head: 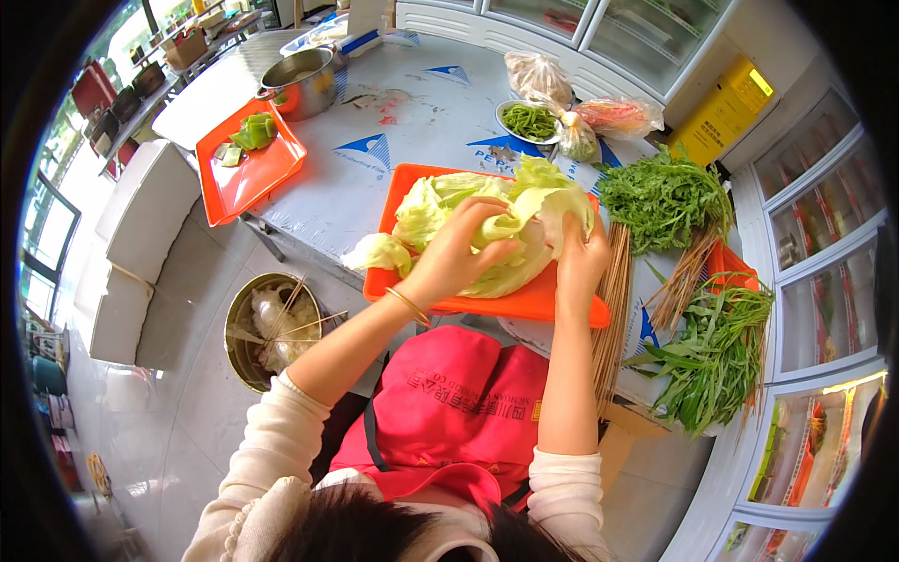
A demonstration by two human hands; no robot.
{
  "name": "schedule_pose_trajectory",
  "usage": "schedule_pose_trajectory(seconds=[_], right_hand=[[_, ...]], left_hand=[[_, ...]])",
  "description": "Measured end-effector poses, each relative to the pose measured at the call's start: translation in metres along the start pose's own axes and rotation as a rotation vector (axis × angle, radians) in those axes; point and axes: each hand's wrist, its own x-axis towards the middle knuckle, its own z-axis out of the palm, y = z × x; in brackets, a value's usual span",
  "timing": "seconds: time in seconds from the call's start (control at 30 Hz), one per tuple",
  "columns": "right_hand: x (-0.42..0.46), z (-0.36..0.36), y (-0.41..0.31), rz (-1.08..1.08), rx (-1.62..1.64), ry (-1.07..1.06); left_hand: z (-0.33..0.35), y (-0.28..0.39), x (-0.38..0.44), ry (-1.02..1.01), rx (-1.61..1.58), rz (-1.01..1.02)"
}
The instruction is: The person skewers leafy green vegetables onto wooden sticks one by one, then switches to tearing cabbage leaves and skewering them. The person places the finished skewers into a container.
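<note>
An orange plastic tray [534, 303] lies at the table's near edge with pale green lettuce leaves [439, 200] heaped in it. My left hand [463, 249], a gold-coloured bangle at its wrist, has a curled leaf between thumb and fingers. Opposite it, my right hand [581, 253] grips the right side of the same lettuce, thumb up against a pale leaf. One loose leaf [383, 254] hangs over the tray's left edge. Bamboo skewers [609, 323] lie just right of the tray, beside bunches of skewered leafy greens [664, 197].
A second orange tray [242, 186] with cut green vegetable pieces and a steel pot [300, 83] stand at the left. A plate of green vegetables [528, 121] and plastic bags [618, 117] lie at the back. More greens [709, 358] lie right; a waste bin [272, 330] stands on the floor.
</note>
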Motion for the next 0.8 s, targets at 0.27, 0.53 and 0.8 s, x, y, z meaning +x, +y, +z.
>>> schedule_pose_trajectory(seconds=[0.27, 0.53, 0.8], right_hand=[[-0.024, -0.008, 0.019, 0.054, -0.013, -0.114], [-0.048, -0.005, 0.013, 0.074, 0.180, -0.101], [-0.055, -0.032, 0.014, 0.284, 0.329, -0.337]], left_hand=[[0.046, 0.013, 0.001, 0.244, -0.027, -0.010], [0.055, 0.011, 0.001, 0.222, -0.016, -0.008], [0.027, -0.001, 0.013, 0.051, -0.566, -0.668]])
